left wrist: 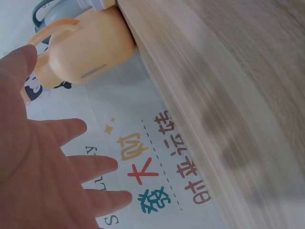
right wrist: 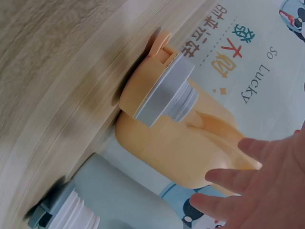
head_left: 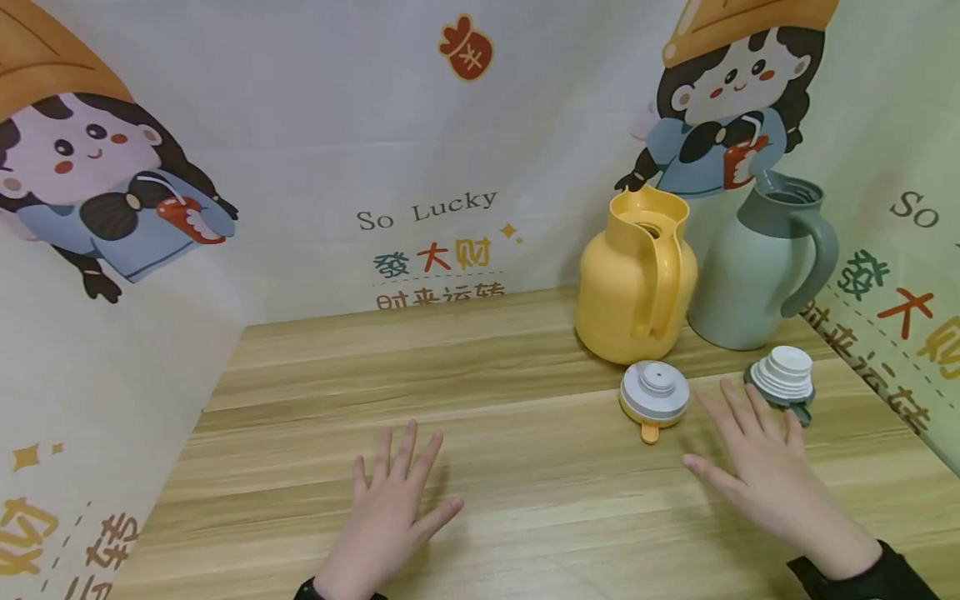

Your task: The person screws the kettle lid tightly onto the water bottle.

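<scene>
My left hand [head_left: 390, 500] is held over the front middle of the wooden tabletop, fingers spread and holding nothing. Likewise spread and holding nothing, my right hand [head_left: 772, 475] is at the right, nearest the two lids. A yellow thermos jug [head_left: 633, 283] stands upright with its top uncovered. Beside it on the right is a grey-green thermos jug [head_left: 750, 267], also uncovered. In front of the yellow jug lies a yellow lid [head_left: 654, 396], its grey plug facing up. The grey-green lid [head_left: 782, 379] lies upside down with a white threaded plug, just beyond my right fingertips.
A pale printed cloth [head_left: 315, 167] with cartoon figures and lettering hangs behind the tabletop [head_left: 337, 375] and along both sides. Both jugs stand close to the back cloth at the right, handles turned toward the front and right.
</scene>
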`<action>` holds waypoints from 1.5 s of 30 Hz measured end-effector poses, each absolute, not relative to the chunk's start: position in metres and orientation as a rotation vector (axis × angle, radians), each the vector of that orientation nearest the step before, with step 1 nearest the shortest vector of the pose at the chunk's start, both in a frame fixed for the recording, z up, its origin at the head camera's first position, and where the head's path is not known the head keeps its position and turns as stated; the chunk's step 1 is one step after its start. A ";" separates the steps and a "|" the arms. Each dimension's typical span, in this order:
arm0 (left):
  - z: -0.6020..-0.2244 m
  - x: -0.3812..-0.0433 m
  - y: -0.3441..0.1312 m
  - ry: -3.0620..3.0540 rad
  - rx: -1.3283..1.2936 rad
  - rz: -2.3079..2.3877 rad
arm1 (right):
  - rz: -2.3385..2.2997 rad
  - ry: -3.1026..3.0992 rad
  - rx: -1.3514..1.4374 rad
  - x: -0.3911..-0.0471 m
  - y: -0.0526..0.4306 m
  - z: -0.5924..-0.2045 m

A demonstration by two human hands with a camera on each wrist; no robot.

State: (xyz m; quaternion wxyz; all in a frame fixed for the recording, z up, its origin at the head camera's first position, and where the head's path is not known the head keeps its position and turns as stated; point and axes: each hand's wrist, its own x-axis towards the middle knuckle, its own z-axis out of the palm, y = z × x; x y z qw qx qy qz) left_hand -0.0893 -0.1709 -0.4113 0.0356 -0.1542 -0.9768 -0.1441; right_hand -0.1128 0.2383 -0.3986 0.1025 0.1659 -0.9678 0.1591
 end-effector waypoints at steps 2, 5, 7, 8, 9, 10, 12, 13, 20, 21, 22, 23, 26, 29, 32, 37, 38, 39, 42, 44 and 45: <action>-0.411 -0.089 -0.171 -3.010 -0.475 -0.456 | 0.503 -2.830 0.470 -0.118 0.238 -0.395; -0.412 -0.087 -0.170 -3.014 -0.471 -0.456 | 0.613 -2.744 0.458 -0.128 0.236 -0.388; -0.412 -0.086 -0.171 -3.010 -0.471 -0.457 | 0.720 -2.667 0.458 -0.136 0.235 -0.382; -0.413 -0.086 -0.171 -3.009 -0.470 -0.458 | 0.783 -2.630 0.458 -0.141 0.234 -0.380; -0.413 -0.085 -0.171 -3.004 -0.470 -0.452 | 0.850 -2.599 0.455 -0.145 0.233 -0.376; -0.413 -0.085 -0.171 -3.000 -0.473 -0.453 | 0.907 -2.571 0.444 -0.149 0.231 -0.373; -0.413 -0.084 -0.171 -3.000 -0.474 -0.457 | 1.011 -2.528 0.414 -0.158 0.228 -0.365; -0.414 -0.084 -0.171 -3.000 -0.474 -0.461 | 1.070 -2.514 0.392 -0.162 0.226 -0.362; -0.416 -0.080 -0.171 -3.007 -0.484 -0.483 | 1.354 -2.460 0.245 -0.192 0.217 -0.342; -0.416 -0.080 -0.171 -3.008 -0.492 -0.484 | 1.387 -2.455 0.236 -0.196 0.216 -0.340; -0.416 -0.079 -0.171 -3.007 -0.499 -0.489 | 1.417 -2.450 0.232 -0.200 0.215 -0.339; -0.415 -0.079 -0.171 -3.008 -0.507 -0.490 | 1.447 -2.445 0.226 -0.204 0.214 -0.339; -0.415 -0.078 -0.171 -3.008 -0.528 -0.491 | 1.524 -2.432 0.217 -0.215 0.211 -0.338; -0.416 -0.077 -0.170 -2.992 -0.543 -0.488 | 1.606 -2.413 0.221 -0.222 0.205 -0.336; -0.417 -0.076 -0.170 -2.958 -0.582 -0.502 | 1.701 -2.389 0.229 -0.228 0.199 -0.334; -0.418 -0.073 -0.167 -2.910 -0.697 -0.548 | 1.844 -2.333 0.226 -0.235 0.191 -0.330; -0.418 -0.073 -0.167 -2.901 -0.712 -0.561 | 1.881 -2.312 0.214 -0.236 0.190 -0.329; -0.418 -0.072 -0.166 -2.893 -0.724 -0.576 | 1.912 -2.291 0.200 -0.238 0.189 -0.328; -0.419 -0.072 -0.165 -2.875 -0.741 -0.598 | 2.038 -2.199 0.148 -0.240 0.187 -0.326; -0.420 -0.071 -0.164 -2.880 -0.744 -0.604 | 2.097 -2.144 0.125 -0.241 0.187 -0.326; -0.421 -0.071 -0.163 -2.885 -0.744 -0.604 | 2.112 -2.123 0.120 -0.241 0.186 -0.326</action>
